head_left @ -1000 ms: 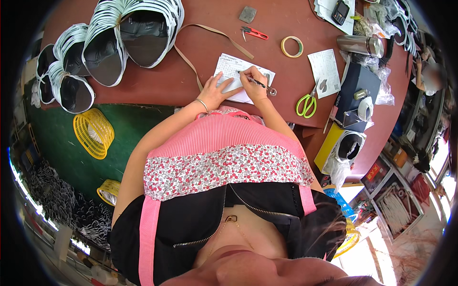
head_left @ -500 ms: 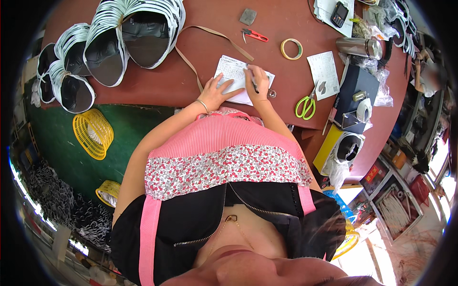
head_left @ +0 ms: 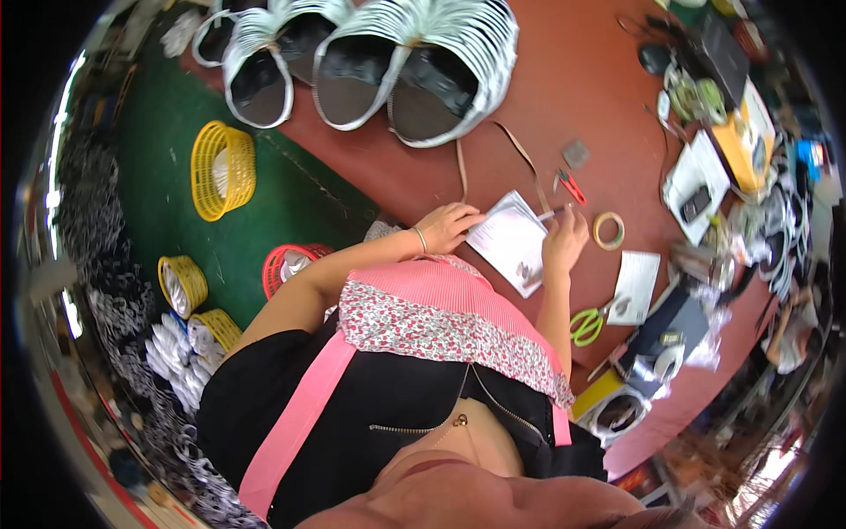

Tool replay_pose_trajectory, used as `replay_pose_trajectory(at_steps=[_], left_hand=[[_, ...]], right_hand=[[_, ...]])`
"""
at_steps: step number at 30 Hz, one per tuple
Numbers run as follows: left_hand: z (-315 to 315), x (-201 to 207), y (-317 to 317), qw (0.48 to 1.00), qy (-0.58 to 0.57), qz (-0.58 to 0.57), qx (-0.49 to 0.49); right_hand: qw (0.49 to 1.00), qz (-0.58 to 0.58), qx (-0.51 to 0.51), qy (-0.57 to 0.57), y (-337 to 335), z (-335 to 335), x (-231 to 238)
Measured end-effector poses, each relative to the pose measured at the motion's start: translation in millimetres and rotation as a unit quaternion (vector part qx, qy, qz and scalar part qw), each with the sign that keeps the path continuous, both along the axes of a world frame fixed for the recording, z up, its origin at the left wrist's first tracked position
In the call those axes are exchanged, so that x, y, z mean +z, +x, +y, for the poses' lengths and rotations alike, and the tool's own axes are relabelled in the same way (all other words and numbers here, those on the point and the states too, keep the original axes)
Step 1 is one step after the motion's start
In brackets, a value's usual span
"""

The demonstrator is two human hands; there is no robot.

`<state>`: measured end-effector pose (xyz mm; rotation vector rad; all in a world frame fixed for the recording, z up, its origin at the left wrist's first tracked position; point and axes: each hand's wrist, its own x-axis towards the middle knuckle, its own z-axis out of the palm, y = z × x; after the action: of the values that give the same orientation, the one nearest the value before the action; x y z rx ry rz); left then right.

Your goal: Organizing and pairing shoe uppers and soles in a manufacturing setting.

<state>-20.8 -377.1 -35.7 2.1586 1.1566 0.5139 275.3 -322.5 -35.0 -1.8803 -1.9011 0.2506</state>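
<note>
A small pad of white paper [head_left: 507,240] lies tilted on the reddish-brown table, with a small grey picture near its lower corner. My left hand [head_left: 445,227] rests at the pad's left edge, fingers mostly stretched out and their tips touching the paper. At the pad's right edge my right hand [head_left: 565,240] is closed on a slim pen [head_left: 552,214]; part of the pen is hidden by the fingers. Just beyond it are red thread snips [head_left: 572,187], a grey square block [head_left: 575,155] and a roll of tape [head_left: 608,231]. A brown strap [head_left: 522,152] curves behind the pad.
Bundled white-edged, dark-lined shoe uppers [head_left: 441,93] stand at the far left. Green-handled scissors [head_left: 588,326] and a printed sheet [head_left: 636,278] lie right, near a dark box [head_left: 665,331] and a phone [head_left: 696,204]. Yellow [head_left: 225,172] and red baskets [head_left: 275,269] stand on the green floor.
The view has turned, shifting the table rightward. My left hand has gone from lying flat on the pad to its edge. The pad's dense printed face has given way to a mostly pale one.
</note>
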Motion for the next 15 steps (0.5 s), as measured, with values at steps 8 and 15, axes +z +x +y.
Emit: replay_pose_trajectory(at_steps=[8, 15], left_hand=[[-3, -9, -109, 0.992, -0.018, -0.003, 0.125], [18, 8, -253, 0.987, 0.018, -0.032, 0.158]], right_hand=[[0.981, 0.163, 0.099, 0.026, -142, 24, 25], [0.969, 0.145, 0.196, -0.031, -286, 62, 50]])
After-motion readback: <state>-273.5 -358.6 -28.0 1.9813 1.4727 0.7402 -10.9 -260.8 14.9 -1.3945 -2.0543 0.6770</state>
